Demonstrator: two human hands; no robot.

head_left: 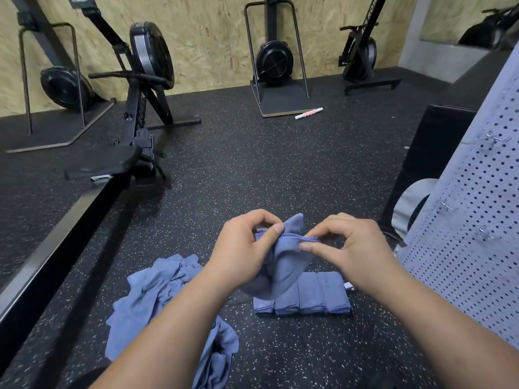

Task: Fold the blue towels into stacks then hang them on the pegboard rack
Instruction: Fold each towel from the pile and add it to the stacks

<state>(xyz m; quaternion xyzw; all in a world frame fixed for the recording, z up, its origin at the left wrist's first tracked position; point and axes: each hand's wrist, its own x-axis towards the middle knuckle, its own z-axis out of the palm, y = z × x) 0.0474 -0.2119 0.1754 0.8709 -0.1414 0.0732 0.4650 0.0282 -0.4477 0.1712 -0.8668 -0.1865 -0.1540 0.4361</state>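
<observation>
At lower centre, your left hand (241,248) and right hand (351,248) each pinched the hemmed edge of a blue towel (283,265), which hung bunched between them above the floor (252,178). Just below it lay a row of folded towels (311,299). A loose pile (157,287) sat lower left, the pegboard (477,206) at right.

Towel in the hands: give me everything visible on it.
The towel is blue, soft-looking cloth with a stitched hem. The left hand and right hand each pinch that hem, stretching it level between them. One corner pokes up behind; the rest hangs bunched, not yet folded. It covers the left end of the row of folded towels in view; contact cannot be told.
</observation>
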